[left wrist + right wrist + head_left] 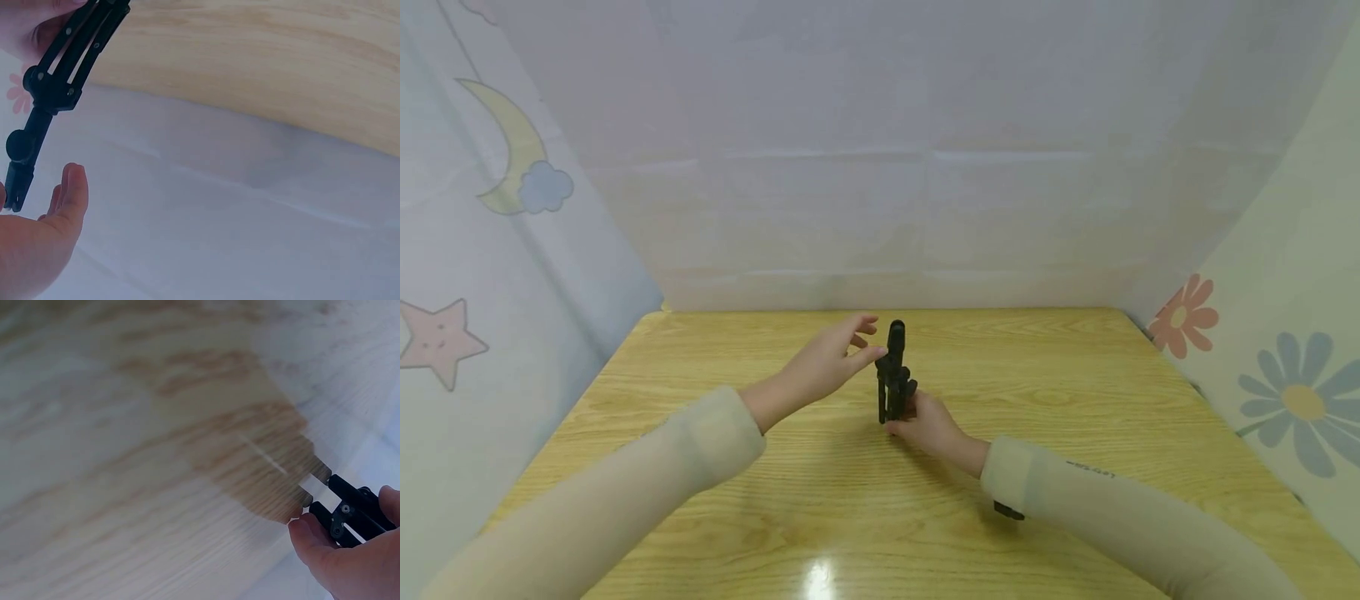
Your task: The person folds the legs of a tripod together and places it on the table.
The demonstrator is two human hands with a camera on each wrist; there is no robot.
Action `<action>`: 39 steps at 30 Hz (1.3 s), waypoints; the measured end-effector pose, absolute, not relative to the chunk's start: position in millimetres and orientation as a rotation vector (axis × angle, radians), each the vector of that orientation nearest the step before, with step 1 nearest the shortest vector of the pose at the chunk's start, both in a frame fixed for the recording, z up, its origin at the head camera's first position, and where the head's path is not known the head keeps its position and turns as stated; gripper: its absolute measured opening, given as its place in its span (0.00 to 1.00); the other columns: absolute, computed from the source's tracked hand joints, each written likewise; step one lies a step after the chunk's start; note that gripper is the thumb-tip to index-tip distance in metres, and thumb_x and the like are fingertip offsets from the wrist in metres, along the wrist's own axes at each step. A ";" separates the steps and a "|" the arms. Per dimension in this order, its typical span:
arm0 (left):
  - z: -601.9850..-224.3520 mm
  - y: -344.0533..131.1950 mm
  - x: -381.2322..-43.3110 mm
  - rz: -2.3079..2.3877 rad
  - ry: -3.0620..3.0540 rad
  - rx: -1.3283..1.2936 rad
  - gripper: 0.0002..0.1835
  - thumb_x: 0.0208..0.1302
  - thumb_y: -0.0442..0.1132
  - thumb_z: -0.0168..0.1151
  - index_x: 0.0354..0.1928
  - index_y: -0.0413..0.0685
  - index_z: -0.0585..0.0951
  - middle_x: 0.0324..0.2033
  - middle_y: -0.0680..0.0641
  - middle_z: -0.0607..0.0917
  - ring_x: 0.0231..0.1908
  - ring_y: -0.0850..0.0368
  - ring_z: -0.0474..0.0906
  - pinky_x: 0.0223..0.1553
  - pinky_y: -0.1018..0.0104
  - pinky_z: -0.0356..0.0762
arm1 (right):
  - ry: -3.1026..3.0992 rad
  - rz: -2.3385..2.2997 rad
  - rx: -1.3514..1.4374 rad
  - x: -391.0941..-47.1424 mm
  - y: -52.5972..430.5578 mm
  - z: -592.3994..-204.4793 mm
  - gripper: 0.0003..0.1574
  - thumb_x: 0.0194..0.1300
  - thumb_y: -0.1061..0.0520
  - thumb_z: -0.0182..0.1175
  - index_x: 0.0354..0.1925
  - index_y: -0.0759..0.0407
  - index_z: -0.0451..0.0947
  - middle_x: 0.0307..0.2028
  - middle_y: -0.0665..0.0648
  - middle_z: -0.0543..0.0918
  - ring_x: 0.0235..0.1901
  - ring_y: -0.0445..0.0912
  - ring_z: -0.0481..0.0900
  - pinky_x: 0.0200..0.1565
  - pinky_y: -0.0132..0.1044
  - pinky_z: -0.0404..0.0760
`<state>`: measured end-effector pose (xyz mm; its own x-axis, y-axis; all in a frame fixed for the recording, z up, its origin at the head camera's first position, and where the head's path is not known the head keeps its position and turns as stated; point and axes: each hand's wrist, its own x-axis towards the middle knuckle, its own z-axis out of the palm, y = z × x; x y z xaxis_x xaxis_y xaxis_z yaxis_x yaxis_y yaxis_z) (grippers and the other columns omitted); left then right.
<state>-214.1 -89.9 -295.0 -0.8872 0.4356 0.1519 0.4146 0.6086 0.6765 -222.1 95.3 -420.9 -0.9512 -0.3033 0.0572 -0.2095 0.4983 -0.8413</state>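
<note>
A small black tripod (893, 367) stands upright near the middle of the table, its legs folded close together. My right hand (934, 427) grips it low down by the legs, thumb on the near side. In the right wrist view, the leg ends (322, 515) poke out past the fingers of that hand (362, 565). My left hand (823, 358) is beside the tripod's top, thumb tip right at the upper part and fingers held fairly straight. The left wrist view shows the tripod's knob and hinged leg joint (56, 90), with its top end by the left hand (47, 240).
The wooden table (715, 500) runs back to a pale cloth wall (880, 225). Side cloths carry a moon (512, 133) and star on the left and flowers (1303, 404) on the right. A small dark device (1008, 510) sits under the right cuff.
</note>
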 end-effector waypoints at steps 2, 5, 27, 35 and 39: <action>-291.4 -87.6 -215.6 1.149 2.794 0.737 0.30 0.72 0.46 0.57 0.70 0.41 0.64 0.62 0.40 0.73 0.57 0.47 0.75 0.53 0.51 0.77 | 2.631 -1.465 -0.435 -221.8 95.2 -420.9 0.24 0.56 0.67 0.70 0.50 0.73 0.76 0.39 0.63 0.85 0.41 0.55 0.84 0.45 0.46 0.82; -287.5 -83.9 -217.0 1.127 2.791 0.733 0.30 0.71 0.46 0.59 0.69 0.42 0.65 0.61 0.41 0.74 0.56 0.48 0.75 0.52 0.53 0.77 | 2.619 -1.479 -0.423 -221.0 95.6 -420.6 0.25 0.56 0.67 0.69 0.51 0.73 0.75 0.39 0.64 0.84 0.41 0.55 0.84 0.45 0.46 0.82; -282.5 -83.0 -221.7 1.175 2.758 0.879 0.18 0.63 0.31 0.65 0.54 0.33 0.76 0.42 0.42 0.84 0.44 0.50 0.83 0.47 0.62 0.80 | 2.609 -1.375 -0.631 -218.4 110.3 -407.1 0.21 0.57 0.67 0.68 0.50 0.73 0.77 0.41 0.64 0.85 0.42 0.55 0.83 0.47 0.49 0.81; -285.8 -99.6 -222.7 1.303 2.685 0.807 0.14 0.59 0.27 0.67 0.46 0.29 0.78 0.42 0.37 0.84 0.46 0.46 0.83 0.46 0.61 0.81 | 2.657 -1.232 -0.729 -217.6 122.6 -399.7 0.16 0.58 0.66 0.68 0.45 0.69 0.79 0.36 0.58 0.84 0.38 0.51 0.82 0.44 0.48 0.81; -288.7 -109.6 -222.5 1.320 2.678 0.787 0.14 0.58 0.27 0.68 0.45 0.29 0.79 0.39 0.39 0.85 0.43 0.48 0.83 0.43 0.61 0.81 | 2.701 -1.163 -0.760 -217.3 128.2 -395.9 0.22 0.58 0.65 0.69 0.50 0.72 0.78 0.38 0.60 0.84 0.38 0.52 0.81 0.43 0.48 0.81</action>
<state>-222.5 -109.6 -288.7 -0.8688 0.4647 0.1710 0.4186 0.5050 0.7548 -217.3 128.2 -395.9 -0.8697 -0.4836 0.0989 -0.4042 0.5828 -0.7050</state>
